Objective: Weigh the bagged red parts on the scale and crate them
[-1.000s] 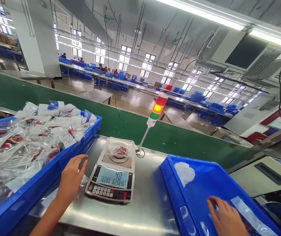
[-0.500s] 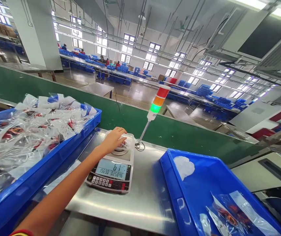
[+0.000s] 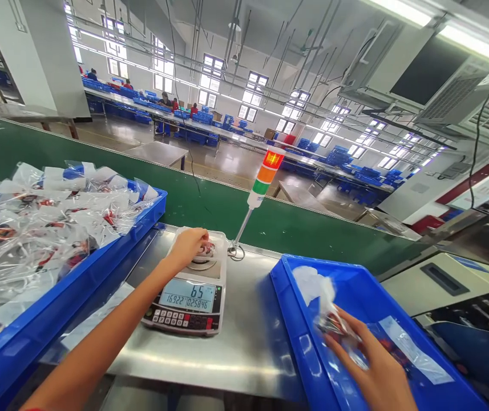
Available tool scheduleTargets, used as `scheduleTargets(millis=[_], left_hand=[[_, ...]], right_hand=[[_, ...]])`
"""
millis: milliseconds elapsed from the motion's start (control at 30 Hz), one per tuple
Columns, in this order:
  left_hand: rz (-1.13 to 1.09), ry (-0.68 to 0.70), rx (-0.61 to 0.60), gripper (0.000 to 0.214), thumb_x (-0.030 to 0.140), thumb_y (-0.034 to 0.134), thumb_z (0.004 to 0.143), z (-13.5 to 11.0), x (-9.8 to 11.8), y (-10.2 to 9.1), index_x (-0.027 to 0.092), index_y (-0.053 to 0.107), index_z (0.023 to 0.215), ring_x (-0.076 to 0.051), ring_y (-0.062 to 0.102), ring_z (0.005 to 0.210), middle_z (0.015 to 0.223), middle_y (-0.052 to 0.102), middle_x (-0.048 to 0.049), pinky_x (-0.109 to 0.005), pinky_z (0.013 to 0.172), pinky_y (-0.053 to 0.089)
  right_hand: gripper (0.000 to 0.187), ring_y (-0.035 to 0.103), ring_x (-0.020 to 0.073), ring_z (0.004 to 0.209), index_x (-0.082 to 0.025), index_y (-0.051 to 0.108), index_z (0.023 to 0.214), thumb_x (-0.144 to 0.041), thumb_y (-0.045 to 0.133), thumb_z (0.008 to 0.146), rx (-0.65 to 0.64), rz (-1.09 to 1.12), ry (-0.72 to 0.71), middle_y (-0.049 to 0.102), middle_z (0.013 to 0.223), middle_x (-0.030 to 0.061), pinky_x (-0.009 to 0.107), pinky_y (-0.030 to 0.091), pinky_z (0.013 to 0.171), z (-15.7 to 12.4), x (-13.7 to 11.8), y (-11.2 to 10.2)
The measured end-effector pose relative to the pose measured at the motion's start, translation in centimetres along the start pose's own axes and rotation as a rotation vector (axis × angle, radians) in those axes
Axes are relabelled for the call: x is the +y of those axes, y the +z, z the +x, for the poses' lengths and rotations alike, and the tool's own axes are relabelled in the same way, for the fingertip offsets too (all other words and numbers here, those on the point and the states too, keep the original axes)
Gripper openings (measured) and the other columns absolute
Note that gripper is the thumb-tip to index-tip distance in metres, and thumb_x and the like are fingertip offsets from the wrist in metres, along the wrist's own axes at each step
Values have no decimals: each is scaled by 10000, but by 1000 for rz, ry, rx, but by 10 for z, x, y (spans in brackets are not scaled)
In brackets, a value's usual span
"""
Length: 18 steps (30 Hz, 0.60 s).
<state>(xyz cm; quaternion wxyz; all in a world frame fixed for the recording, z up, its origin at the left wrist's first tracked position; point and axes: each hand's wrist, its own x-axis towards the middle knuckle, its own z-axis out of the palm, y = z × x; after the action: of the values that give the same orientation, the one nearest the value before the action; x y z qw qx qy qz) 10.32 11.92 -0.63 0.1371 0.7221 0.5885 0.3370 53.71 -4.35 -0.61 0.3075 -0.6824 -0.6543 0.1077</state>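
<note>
My left hand (image 3: pixel 189 246) is over the pan of a digital counting scale (image 3: pixel 188 302), its fingers curled round a small clear bag with red contents (image 3: pixel 206 249). The scale's display reads 65 on its top line. On the right, my right hand (image 3: pixel 372 359) pinches a clear plastic bag of parts (image 3: pixel 342 331) between thumb and fingers, above the right blue bin (image 3: pixel 289 319); the bag is partly blurred. Another bag with a white label (image 3: pixel 415 348) lies in that bin beyond the hand.
A large blue bin (image 3: pixel 62 274) heaped with bagged parts (image 3: pixel 68 211) stands at the left. Behind the scale rises a signal tower (image 3: pixel 265 174) with its red lamp lit. A green partition (image 3: pixel 210 205) runs along the back of the metal table (image 3: pixel 244 342).
My right hand has come into view with a bag over the right bin. The display went from 61 to 65, and the tower light from green to red. My left fingers have curled in.
</note>
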Motion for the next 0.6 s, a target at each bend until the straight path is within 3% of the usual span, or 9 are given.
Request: scheduleTargets(millis=[67,167,267,333,400,467,533,600], left_hand=[[-37,-28,117,184,232,516,884,-8,7,-16,194,691,843,-234,698,900,936,755,-55,-329,846,547],[-72,-71,421,240,333,516,909,-31,9,-63,193,708,935,-237,705,941,985,758,-54,-353,887,558],[45,-111,760,340,466,529,905,-58,-3,-122,194,728,946,-271,720,986,983,760,-59,-439,943,547],[201,-197,846,455,538,451,941,-77,-22,-156,181,726,1009,-326,702,1114,1060,748,-83,-537,978,506],[348,-322,835,517,562,360,963,-93,-49,-176,185,705,1035,-400,641,1241,1112,733,-97,-643,950,469],[428,-433,788,489,569,350,934,-109,-80,-181,210,682,941,-464,598,1284,1042,742,-93,-717,886,459],[432,-461,734,457,594,386,888,-121,-105,-175,227,655,839,-503,569,1308,957,747,-93,-758,878,460],[420,-408,696,490,626,391,884,-132,-118,-163,228,677,872,-529,474,1396,1061,746,-115,-804,963,427]], right_hand=[[491,673,304,1269,-281,684,1293,-568,676,894,-79,72,-249,710,1390,75,421,576,1030,38,-60,28],[374,622,270,1331,-280,685,1300,-373,671,938,-211,133,-520,667,1449,71,462,512,1121,92,-137,85],[380,599,266,1342,-257,694,1295,-225,705,916,-373,73,-631,669,1437,97,485,480,1149,130,-189,135],[399,569,279,1372,-239,690,1309,-215,720,912,-447,13,-649,644,1470,111,499,461,1164,142,-207,154],[402,545,283,1394,-242,670,1343,-263,691,942,-440,3,-659,611,1512,106,509,447,1175,145,-207,157],[367,552,277,1378,-264,663,1345,-327,615,987,-349,32,-659,624,1495,87,512,453,1164,141,-185,146],[341,585,280,1325,-269,682,1292,-392,525,1015,-202,41,-607,679,1408,84,513,475,1132,131,-141,122],[393,639,305,1217,-241,710,1206,-464,449,1014,-23,-23,-456,737,1259,113,526,514,1064,111,-78,91]])
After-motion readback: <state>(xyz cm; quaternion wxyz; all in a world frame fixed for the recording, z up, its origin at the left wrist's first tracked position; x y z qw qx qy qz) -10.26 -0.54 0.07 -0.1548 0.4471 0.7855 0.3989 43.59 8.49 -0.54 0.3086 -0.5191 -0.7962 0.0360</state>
